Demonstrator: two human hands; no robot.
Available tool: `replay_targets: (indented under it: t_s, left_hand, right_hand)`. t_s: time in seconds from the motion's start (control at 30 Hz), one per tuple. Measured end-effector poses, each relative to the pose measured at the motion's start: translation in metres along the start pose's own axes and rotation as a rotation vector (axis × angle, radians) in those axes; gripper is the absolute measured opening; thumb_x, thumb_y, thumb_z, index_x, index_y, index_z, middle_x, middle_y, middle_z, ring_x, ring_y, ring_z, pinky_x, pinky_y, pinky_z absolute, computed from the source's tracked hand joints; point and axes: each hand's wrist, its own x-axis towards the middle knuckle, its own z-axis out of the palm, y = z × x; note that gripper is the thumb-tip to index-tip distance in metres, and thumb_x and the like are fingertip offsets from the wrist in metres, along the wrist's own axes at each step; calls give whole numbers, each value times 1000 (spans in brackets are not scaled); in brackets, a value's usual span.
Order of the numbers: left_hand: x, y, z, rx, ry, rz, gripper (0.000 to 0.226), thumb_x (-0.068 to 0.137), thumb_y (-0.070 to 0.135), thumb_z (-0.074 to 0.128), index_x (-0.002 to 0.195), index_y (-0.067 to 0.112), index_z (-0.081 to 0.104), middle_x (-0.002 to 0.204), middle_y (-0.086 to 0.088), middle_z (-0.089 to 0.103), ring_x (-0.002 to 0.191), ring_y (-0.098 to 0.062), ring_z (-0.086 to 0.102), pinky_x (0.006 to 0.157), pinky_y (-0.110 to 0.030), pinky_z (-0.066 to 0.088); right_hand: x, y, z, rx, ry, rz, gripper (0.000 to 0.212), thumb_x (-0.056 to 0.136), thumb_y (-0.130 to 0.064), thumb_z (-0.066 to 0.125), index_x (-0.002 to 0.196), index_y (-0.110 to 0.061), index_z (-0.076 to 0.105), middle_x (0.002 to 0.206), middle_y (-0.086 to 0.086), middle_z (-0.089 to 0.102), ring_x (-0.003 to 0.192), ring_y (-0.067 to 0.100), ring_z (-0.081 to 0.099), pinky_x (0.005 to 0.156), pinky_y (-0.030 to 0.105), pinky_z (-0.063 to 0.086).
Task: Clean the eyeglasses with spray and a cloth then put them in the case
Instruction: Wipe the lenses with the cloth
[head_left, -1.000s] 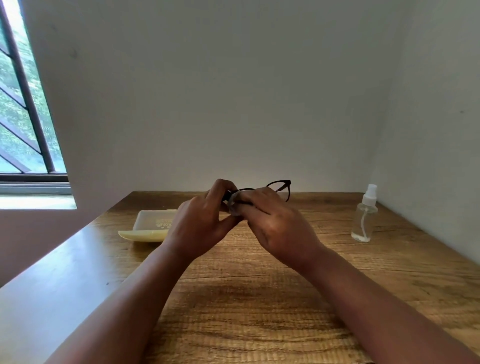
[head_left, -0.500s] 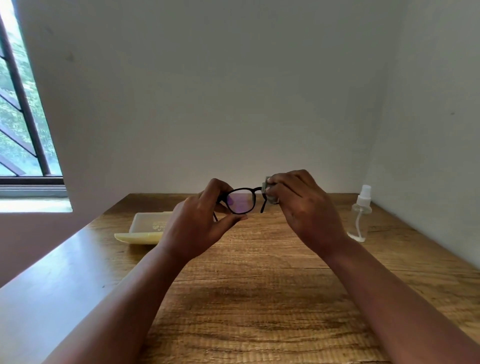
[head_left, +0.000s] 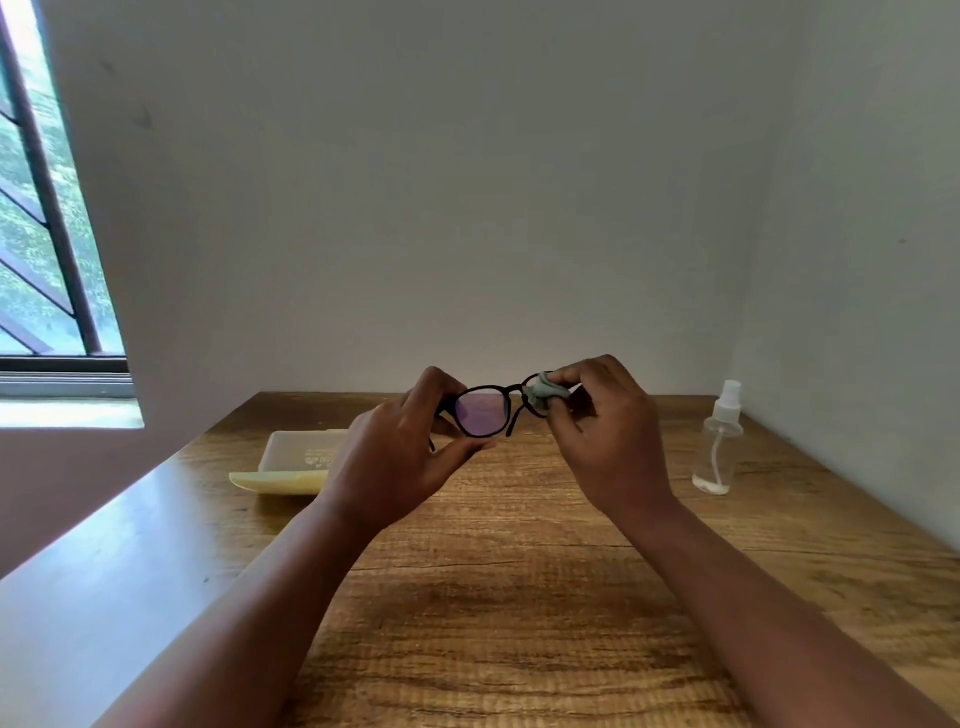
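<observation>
— Eyeglasses (head_left: 483, 413), location?
— Held above the table (head_left: 519, 597), left hand (head_left: 395, 462) gripping one end.
— Right hand (head_left: 608, 441)?
— Pinching a cloth (head_left: 543, 392) against the other lens. Case (head_left: 296, 460) lies open, left.

Eyeglasses (head_left: 483, 413) are held up above the middle of a tabletop (head_left: 519, 597), between the left hand (head_left: 400, 462) and the right hand (head_left: 608, 431). A case (head_left: 296, 460) lies on the tabletop to the left, partly behind the left hand. A spray bottle (head_left: 719, 441) stands to the right, near the wall. A window (head_left: 47, 218) is far left.
</observation>
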Motion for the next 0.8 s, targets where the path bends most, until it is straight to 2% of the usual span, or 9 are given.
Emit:
replay_targets:
  t_s: [0.17,0.27,0.47,0.53,0.7,0.8]
  left_hand:
    - [1,4,0,8,-1,22,44,80,52,70,104,27,44,89,23,60,77,-1,71,56,-34,58]
    - [0,4,-1,30,-6,32,42,83,57,62,105,26,46,89,18,67,79,-2,71,57,-34,58]
    - [0,3,-1,58,-14,51,40,85,55,55,107,22,48,92,9,71,78,-8,72,56,-32,56]
    - [0,1,-2,53,0,46,39,85,54,56,107,23,47,93,9,71,77,-10,72,57,-30,55]
    - [0,-2,-1,26,6,12,43,84,56,60,107,22,47,93,8,72,78,-13,73,58,-39,58]
    - [0,-5,-1,-4,4,-17,50,80,60,61,108,21,48,94,7,71,78,-13,73,60,-41,58]
  right_hand:
    - [-3,-18,9,93,-42,-55,17,87,-3,67,103,-5,70,100,2,60,91,11,62,76,32,55]
    - [-7,-24,11,72,-114,-168,21,88,-2,65,108,-6,70,102,2,60,96,16,61,79,36,53]
    - [-13,-33,13,-60,-250,-427,23,90,-2,61,111,-6,70,110,7,65,100,23,59,82,35,50]
    - [-12,-34,13,-110,-260,-479,23,90,-1,56,107,-6,70,112,7,66,101,25,59,82,37,50]
    - [-5,-28,8,-195,-240,-549,28,95,-7,45,103,-5,72,109,6,69,99,25,60,81,39,51]
    - [-1,-19,1,-245,-194,-545,27,94,-5,46,99,-4,72,104,7,69,99,24,58,80,39,51]
